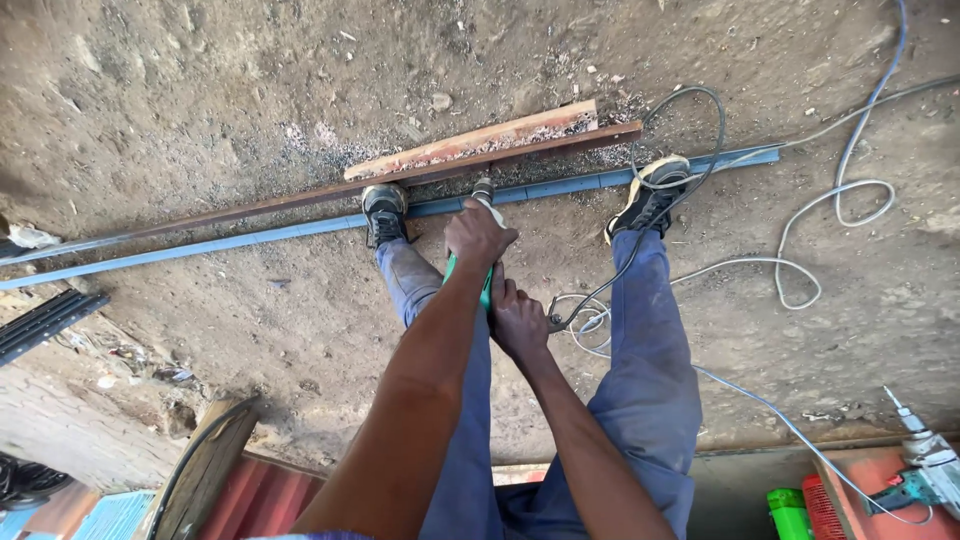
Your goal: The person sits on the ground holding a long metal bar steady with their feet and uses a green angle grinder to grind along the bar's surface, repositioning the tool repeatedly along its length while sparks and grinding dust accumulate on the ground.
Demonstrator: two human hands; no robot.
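We are looking down at our own two arms and two legs. Our left hand (478, 232) is gripping the front of one green angle grinder (486, 270), and our right hand (518, 322) is clenching around its back end, at about 5 o'clock from the left hand. The grinder is sitting between our two feet, and its nose is touching one long blue metal bar (250, 237) that is lying on the dirt ground (200, 90).

We are counting two black shoes: the left shoe (385, 212) is standing on the blue bar, and the right shoe (652, 192), at 3 o'clock from the grinder, is also stepping on it. Our blue trousers (650, 370) are covering both legs.

Just beyond the blue bar, at 12 o'clock, one long rusty brown metal bar (220, 213) is lying beside it. One short wooden plank (480, 138) is resting on that brown bar, with grey dust sprinkled around it.

One black power cord (690, 110) is looping past the right shoe. White cables (820, 230) are curling over the ground at 3 o'clock, and they are crossing close to our right leg.

At 4 o'clock, in the corner, one teal power drill (925, 470) is lying on a red surface, next to one bright green container (788, 512). At 8 o'clock, one curved wooden board (205, 465) is leaning over red corrugated sheets (270, 500). At 9 o'clock, dark metal strips (45, 322) are poking in from the edge.
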